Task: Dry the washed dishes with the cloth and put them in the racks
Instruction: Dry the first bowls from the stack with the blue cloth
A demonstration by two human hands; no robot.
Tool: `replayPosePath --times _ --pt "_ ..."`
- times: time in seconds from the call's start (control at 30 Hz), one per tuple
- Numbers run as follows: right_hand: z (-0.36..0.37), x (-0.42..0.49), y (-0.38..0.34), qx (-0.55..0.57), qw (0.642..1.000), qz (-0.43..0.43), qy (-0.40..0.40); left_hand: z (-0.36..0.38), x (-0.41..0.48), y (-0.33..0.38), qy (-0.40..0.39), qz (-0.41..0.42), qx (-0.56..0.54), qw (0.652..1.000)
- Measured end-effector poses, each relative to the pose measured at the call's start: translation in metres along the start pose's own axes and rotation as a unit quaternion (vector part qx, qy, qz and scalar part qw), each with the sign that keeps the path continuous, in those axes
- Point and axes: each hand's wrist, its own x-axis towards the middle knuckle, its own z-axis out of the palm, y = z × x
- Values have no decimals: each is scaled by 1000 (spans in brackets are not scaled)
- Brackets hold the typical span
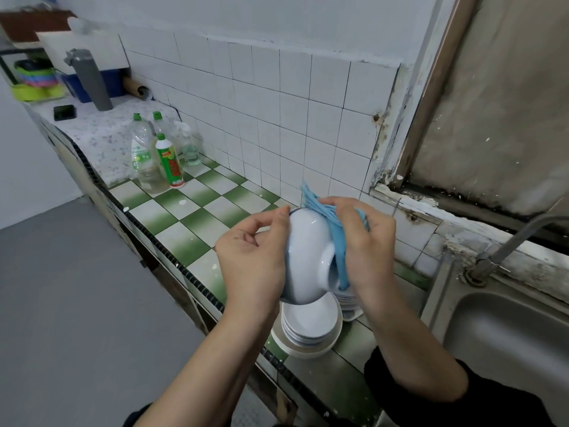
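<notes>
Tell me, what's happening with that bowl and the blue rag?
A person is drying a white bowl. The left hand grips the bowl at its rim and holds it tipped on its side. The right hand holds the blue cloth against the bowl's outside. Right below, a stack of plates sits on the green checked counter, next to the sink.

The green-checked table (197,211) lies open between the bottles (160,155) at its far end and the plates (311,328) stacked at its near edge. Just above the plates, the left hand (252,260) gripping a bowl (308,248) and the right hand (369,241) gripping a cloth (334,229) block the way down. The wall (292,118) closes the back; the sink (508,340) and tap (505,246) bound the right.
</notes>
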Motion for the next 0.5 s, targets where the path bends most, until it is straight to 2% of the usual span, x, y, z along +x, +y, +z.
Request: replayPosePath --times 0.1,0.17,0.23,0.33,0.4,0.5 --pt "4 -11 -3 -73 986 -147 -5 0 6 1 12 -2 -7 1000" --pt "3 -16 -3 -106 976 -188 -20 -2 11 -1 24 -13 -6 1000" --pt "-2 -13 -6 -113 981 -149 -50 -5 14 -3 37 -19 -8 999" --pt "-11 -5 -15 -145 976 -67 -146 -7 16 -2 43 -16 -7 999" --pt "-11 1 -17 -160 970 -54 -177 -5 16 0 38 -9 -3 999" --pt "-5 5 -17 -115 976 -76 -170 -4 19 2 41 -5 2 999"
